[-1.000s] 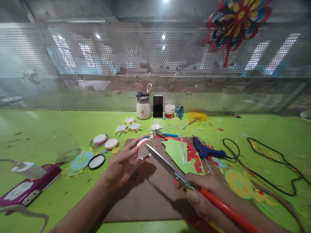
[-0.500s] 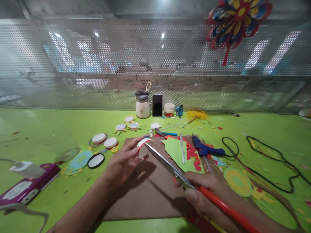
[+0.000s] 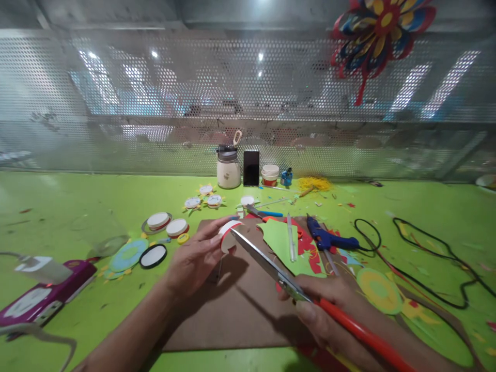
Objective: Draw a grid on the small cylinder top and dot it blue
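Between its thumb and fingers, my left hand (image 3: pixel 199 253) grips a small round white disc (image 3: pixel 228 240) with a red edge, tilted above the board. My right hand (image 3: pixel 325 305) is wrapped around the red-handled scissors (image 3: pixel 267 258). Their blades look closed together, and the tips meet the right side of the disc. Whether they cut into it I cannot tell. Under both hands lies a brown cardboard sheet (image 3: pixel 232 330). Light green paper (image 3: pixel 275 245) with a clear pen-like stick (image 3: pixel 291 240) on top rests on its right part, over red paper scraps.
A blue glue gun (image 3: pixel 329 237) with a black cord lies right. Round lids (image 3: pixel 177 228), a black-rimmed disc (image 3: pixel 153 257) and paper flowers (image 3: pixel 127 258) lie left. A purple power strip (image 3: pixel 46 294) is far left. A jar (image 3: pixel 228 170) and phone (image 3: pixel 251 169) stand at the back.
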### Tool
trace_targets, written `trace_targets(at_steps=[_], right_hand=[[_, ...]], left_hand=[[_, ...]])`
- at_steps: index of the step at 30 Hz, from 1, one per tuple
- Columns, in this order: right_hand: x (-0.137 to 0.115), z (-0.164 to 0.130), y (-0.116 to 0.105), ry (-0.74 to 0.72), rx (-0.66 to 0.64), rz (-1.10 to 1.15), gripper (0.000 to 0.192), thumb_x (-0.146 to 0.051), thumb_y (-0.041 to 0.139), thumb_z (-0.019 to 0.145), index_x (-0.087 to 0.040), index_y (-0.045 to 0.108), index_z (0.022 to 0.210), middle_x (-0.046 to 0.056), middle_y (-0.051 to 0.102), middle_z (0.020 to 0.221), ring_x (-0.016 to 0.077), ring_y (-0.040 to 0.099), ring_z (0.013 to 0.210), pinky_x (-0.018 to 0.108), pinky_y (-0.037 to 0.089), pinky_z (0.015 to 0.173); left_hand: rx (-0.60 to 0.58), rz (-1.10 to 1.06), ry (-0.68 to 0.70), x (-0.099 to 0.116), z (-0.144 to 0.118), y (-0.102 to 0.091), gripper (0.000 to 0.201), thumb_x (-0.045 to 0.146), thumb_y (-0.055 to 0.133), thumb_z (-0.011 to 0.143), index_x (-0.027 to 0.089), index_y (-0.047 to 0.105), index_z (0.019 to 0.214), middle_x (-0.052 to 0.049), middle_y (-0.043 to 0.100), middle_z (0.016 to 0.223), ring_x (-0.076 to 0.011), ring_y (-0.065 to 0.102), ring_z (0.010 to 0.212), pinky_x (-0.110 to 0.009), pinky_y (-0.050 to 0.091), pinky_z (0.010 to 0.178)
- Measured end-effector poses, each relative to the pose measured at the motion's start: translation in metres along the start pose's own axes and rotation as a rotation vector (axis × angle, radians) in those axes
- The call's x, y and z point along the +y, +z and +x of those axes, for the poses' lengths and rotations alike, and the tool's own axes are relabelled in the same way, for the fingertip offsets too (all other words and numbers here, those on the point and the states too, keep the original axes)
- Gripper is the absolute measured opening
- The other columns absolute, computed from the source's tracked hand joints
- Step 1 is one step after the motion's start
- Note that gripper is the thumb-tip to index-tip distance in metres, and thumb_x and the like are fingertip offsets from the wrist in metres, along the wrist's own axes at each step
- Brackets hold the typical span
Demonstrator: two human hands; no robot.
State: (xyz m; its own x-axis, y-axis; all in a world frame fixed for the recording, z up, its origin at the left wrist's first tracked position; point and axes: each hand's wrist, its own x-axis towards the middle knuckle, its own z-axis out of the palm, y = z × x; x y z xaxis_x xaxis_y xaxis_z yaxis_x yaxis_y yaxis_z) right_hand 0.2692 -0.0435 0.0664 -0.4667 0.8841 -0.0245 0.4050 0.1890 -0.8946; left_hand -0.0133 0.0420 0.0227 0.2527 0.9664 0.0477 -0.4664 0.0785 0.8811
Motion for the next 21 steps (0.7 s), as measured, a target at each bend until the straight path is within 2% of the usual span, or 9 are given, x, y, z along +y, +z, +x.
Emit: trace_targets(at_steps=[3, 6, 11, 15, 18, 21], right_hand=[[-0.0002, 0.0008, 0.0012, -0.015, -0.002, 0.017, 0.052, -0.070, 0.058, 0.101, -0.024, 0.081, 0.106, 0.000, 0.054, 0.057, 0.0167, 0.051, 0.055, 0.024, 0.042, 0.048], [-0.0002, 0.0013, 0.0033, -0.019, -0.012, 0.014, 0.056, -0.072, 0.053, 0.102, -0.022, 0.079, 0.102, -0.002, 0.051, 0.057, 0.0143, 0.048, 0.054, 0.023, 0.039, 0.049], [-0.0010, 0.0015, 0.0067, 0.018, 0.014, 0.008, 0.059, -0.075, 0.051, 0.101, -0.021, 0.076, 0.105, -0.005, 0.046, 0.056, 0.0125, 0.042, 0.049, 0.025, 0.036, 0.049], [-0.0014, 0.0015, 0.0081, 0.015, 0.004, 0.024, 0.065, -0.076, 0.047, 0.104, -0.017, 0.075, 0.099, -0.005, 0.046, 0.056, 0.0104, 0.041, 0.050, 0.023, 0.033, 0.049], [-0.0019, -0.0001, 0.0087, 0.037, 0.012, -0.031, 0.067, -0.076, 0.046, 0.105, -0.016, 0.076, 0.098, -0.003, 0.052, 0.058, 0.0109, 0.046, 0.053, 0.023, 0.033, 0.049], [-0.0034, -0.0022, 0.0091, 0.036, 0.060, -0.084, 0.065, -0.076, 0.047, 0.104, -0.020, 0.080, 0.098, 0.002, 0.063, 0.066, 0.0148, 0.055, 0.061, 0.024, 0.040, 0.052]], left_hand=[[0.003, 0.003, -0.007, -0.0003, 0.0021, -0.0018, 0.036, 0.030, 0.083, 0.085, 0.027, 0.085, 0.121, -0.006, 0.082, 0.128, -0.0271, 0.071, 0.121, -0.035, 0.058, 0.100], [0.007, 0.007, -0.007, 0.0001, 0.0024, -0.0016, 0.037, 0.030, 0.084, 0.084, 0.027, 0.085, 0.121, -0.007, 0.082, 0.130, -0.0289, 0.069, 0.124, -0.036, 0.058, 0.099], [0.006, 0.014, -0.006, 0.0020, 0.0005, 0.0009, 0.037, 0.029, 0.084, 0.084, 0.025, 0.085, 0.121, -0.008, 0.081, 0.130, -0.0295, 0.070, 0.123, -0.037, 0.057, 0.101], [0.017, 0.025, 0.007, 0.0029, -0.0005, 0.0002, 0.033, 0.027, 0.082, 0.087, 0.026, 0.085, 0.120, -0.008, 0.082, 0.128, -0.0301, 0.070, 0.124, -0.038, 0.057, 0.101], [0.037, 0.035, 0.019, 0.0029, -0.0014, 0.0005, 0.032, 0.025, 0.079, 0.089, 0.026, 0.085, 0.121, -0.007, 0.081, 0.129, -0.0289, 0.070, 0.122, -0.036, 0.058, 0.100], [0.047, 0.043, 0.021, 0.0033, -0.0025, 0.0025, 0.034, 0.026, 0.080, 0.089, 0.026, 0.084, 0.123, -0.007, 0.082, 0.127, -0.0264, 0.073, 0.113, -0.034, 0.059, 0.095]])
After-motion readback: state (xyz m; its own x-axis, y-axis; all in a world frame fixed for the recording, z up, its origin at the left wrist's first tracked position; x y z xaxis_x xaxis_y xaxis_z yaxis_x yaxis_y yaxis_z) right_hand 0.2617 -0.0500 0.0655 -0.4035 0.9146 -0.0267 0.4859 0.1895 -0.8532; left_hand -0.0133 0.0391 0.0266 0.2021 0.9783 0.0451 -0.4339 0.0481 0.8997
